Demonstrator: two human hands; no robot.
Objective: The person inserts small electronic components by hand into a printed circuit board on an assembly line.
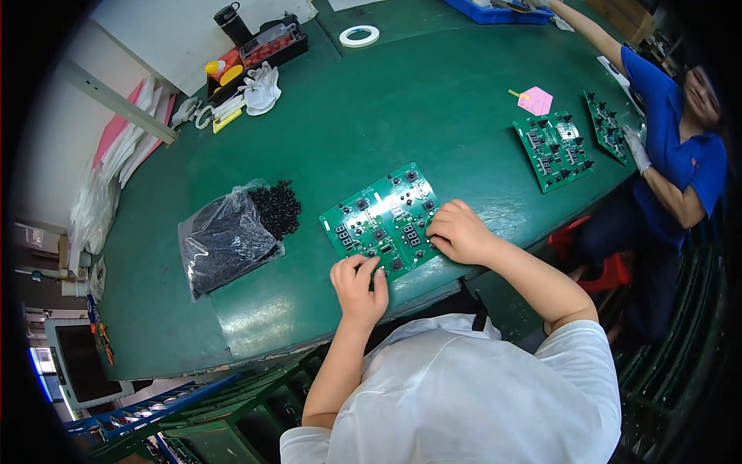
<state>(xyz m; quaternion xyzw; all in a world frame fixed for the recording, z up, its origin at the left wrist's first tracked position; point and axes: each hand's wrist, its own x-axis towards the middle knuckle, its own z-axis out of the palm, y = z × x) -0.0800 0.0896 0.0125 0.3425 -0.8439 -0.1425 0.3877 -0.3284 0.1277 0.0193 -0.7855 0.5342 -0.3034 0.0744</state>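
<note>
A green circuit board [365, 224] with black buttons and small digit displays lies on the table in front of me. My left hand [361, 292] is at its near left edge, fingers bent and the thumb close to the index finger, gripping the edge. Around the board's right edge curl the fingers of my right hand [464, 234]; the fingertips are partly hidden. To the left of the board, a clear plastic bag [224, 241] of small black parts lies on its side. A pile of these black parts [277, 207] spills from its mouth.
Across the green table [371, 116], a person in a blue shirt [672, 139] sits by two more circuit boards [553, 151] and a pink paper [535, 100]. White gloves [263, 89], a black box [274, 46] and a tape roll [359, 35] lie at the far side.
</note>
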